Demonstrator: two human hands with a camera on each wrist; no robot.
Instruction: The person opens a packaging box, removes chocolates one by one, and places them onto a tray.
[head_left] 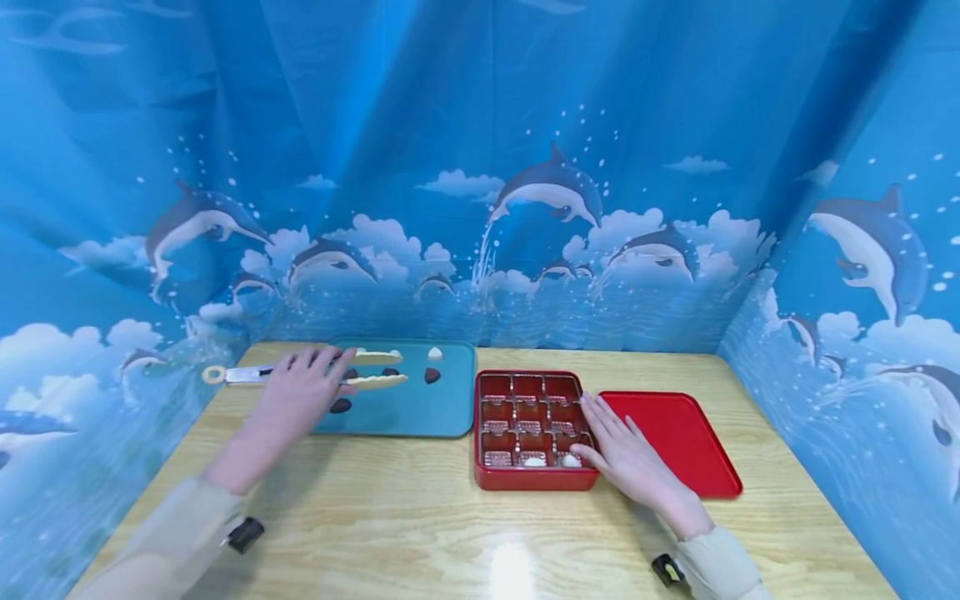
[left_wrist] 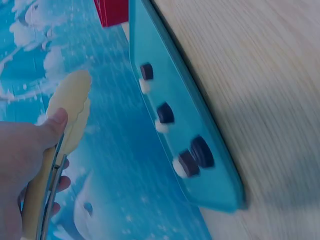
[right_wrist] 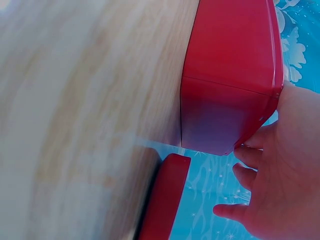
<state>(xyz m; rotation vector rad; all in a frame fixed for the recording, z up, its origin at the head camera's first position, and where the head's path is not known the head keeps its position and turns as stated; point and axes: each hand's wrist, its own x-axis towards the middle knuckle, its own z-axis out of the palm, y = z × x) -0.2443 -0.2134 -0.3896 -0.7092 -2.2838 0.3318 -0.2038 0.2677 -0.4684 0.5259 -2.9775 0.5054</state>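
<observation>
My left hand point(head_left: 303, 390) grips a pair of metal tongs point(head_left: 242, 376) with cream scalloped tips, held over the blue tray point(head_left: 408, 417). In the left wrist view the tong tips point(left_wrist: 69, 102) are close together with nothing visible between them. Dark chocolates point(left_wrist: 201, 151) and white ones point(left_wrist: 145, 85) lie on the tray. To its right stands a red box point(head_left: 536, 478) with a nine-compartment insert. White chocolates occupy the front middle point(head_left: 534, 461) and front right point(head_left: 571, 460) compartments. Along the box's right rim rests my right hand point(head_left: 626, 454), its fingers fairly straight.
A flat red lid point(head_left: 678, 442) lies on the wooden table point(head_left: 420, 517), right of the box and partly behind my right hand. A blue dolphin-print curtain point(head_left: 450, 167) borders the table at the back and both sides.
</observation>
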